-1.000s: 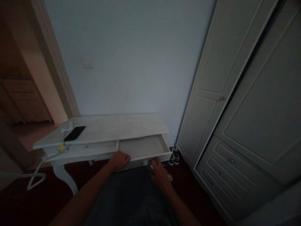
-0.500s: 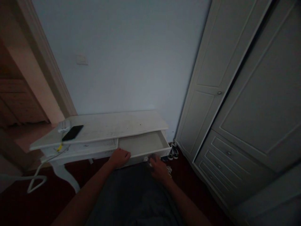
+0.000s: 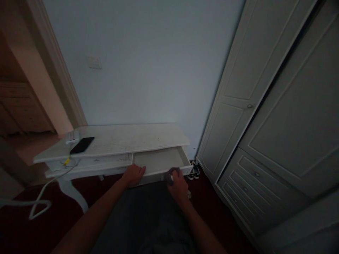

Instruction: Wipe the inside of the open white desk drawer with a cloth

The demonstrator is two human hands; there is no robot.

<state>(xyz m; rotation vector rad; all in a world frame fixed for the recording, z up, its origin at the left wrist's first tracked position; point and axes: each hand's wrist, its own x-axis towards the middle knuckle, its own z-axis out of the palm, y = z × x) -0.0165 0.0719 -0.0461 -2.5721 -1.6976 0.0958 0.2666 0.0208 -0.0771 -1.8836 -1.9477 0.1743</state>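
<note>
A white drawer [image 3: 158,172] is pulled out of the white table [image 3: 124,135]. My left hand [image 3: 134,175] is closed over the left end of the drawer's front edge. My right hand [image 3: 178,186] is bunched around a crumpled grey cloth [image 3: 168,176], at the front edge toward the right end. Part of the cloth is hidden by the fingers. The inside of the drawer shows a pale bottom, and the picture is dim.
On the tabletop's left lie a dark phone [image 3: 82,145] and a white plug block [image 3: 72,137]. A white cable [image 3: 42,192] hangs at the left. Dark shoes [image 3: 195,171] stand on the floor past the drawer. A tall wardrobe [image 3: 243,106] rises at the right.
My right hand has risen from the front face of the drawer to its top edge, and more of the grey cloth shows. The left hand stays on the drawer. The view shifted slightly.
</note>
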